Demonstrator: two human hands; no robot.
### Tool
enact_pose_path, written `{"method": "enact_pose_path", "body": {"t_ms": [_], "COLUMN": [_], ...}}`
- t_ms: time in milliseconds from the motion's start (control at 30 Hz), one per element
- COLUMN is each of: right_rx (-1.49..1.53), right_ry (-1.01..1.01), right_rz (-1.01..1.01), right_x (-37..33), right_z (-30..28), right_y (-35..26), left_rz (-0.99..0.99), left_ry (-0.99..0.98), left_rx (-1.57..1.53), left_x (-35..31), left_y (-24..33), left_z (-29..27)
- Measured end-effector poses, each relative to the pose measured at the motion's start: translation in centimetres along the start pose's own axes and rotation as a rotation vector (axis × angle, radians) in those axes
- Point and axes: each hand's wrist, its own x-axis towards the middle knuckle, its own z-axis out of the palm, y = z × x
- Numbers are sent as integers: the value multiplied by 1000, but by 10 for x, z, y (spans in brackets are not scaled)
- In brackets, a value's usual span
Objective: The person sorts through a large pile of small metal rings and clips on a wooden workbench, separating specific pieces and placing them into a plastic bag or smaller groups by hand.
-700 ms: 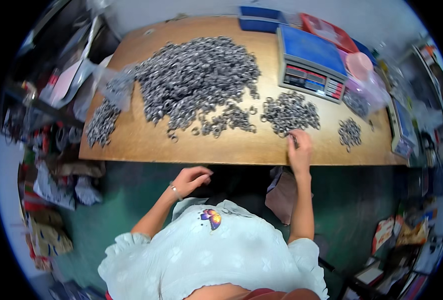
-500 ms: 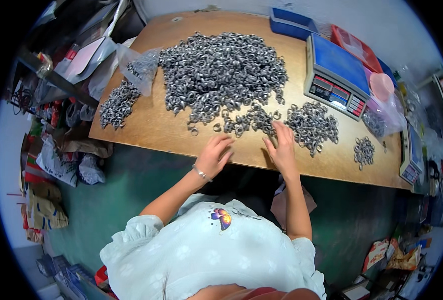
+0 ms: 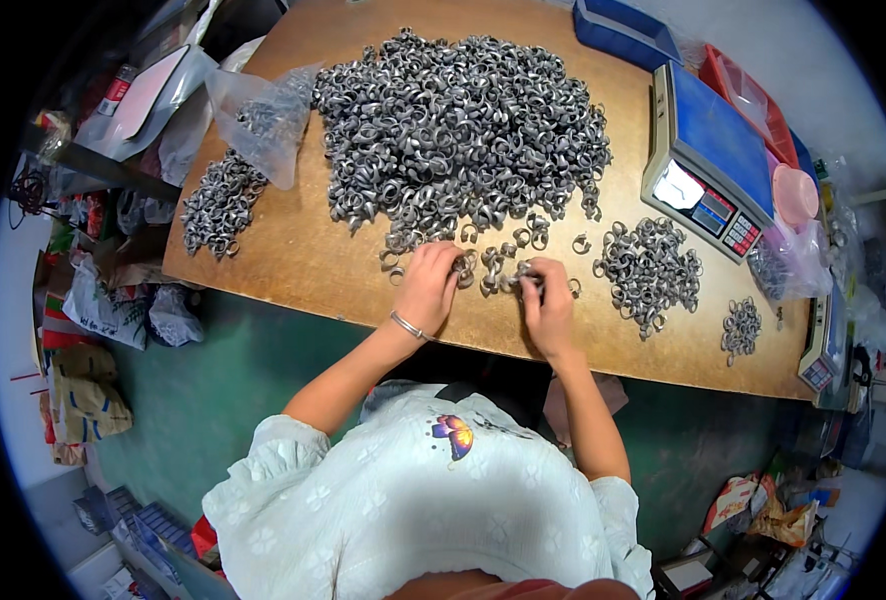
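A broad heap of grey metal rings (image 3: pixel 463 130) covers the middle of the wooden table (image 3: pixel 313 290). At its near edge, my left hand (image 3: pixel 426 288) has its fingers and thumb closed around a few metal rings (image 3: pixel 465 265). My right hand (image 3: pixel 548 308) is curled in a pinch over rings too, its fingertips partly hiding them. Between the hands lie several loose rings (image 3: pixel 492 268). Right of my right hand is a smaller pile of rings (image 3: pixel 651 275), and farther right a still smaller one (image 3: pixel 741 328).
A scale (image 3: pixel 713 165) with a blue top stands at the right, with blue (image 3: pixel 628 35) and red (image 3: pixel 753 100) bins behind. More rings (image 3: pixel 223 205) and a clear plastic bag (image 3: pixel 268 120) are on the left. A second scale (image 3: pixel 821 350) sits at the right edge.
Both hands have closed in on rings. My right hand has drawn left and nearer, away from the right-hand pile. Rings between the hands have spread out. The view has shifted slightly.
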Motion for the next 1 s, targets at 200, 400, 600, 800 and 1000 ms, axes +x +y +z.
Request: {"method": "enact_pose_path", "body": {"t_ms": [200, 400, 600, 800, 1000], "right_rx": [243, -558, -705, -446, -291], "right_ry": [-148, 83, -122, -106, -87], "right_rz": [146, 21, -2, -13, -5], "right_x": [20, 43, 26, 2, -11], "right_z": [-38, -57, -68, -59, -47], "right_y": [2, 28, 19, -8, 17], "left_rz": [-101, 69, 167, 123, 131], "left_ry": [145, -26, -174, -69, -65], "left_rx": [18, 37, 116, -28, 137], "left_x": [1, 2, -2, -9, -1], "left_y": [9, 39, 29, 37, 44], "left_z": [0, 2, 13, 10, 22]}}
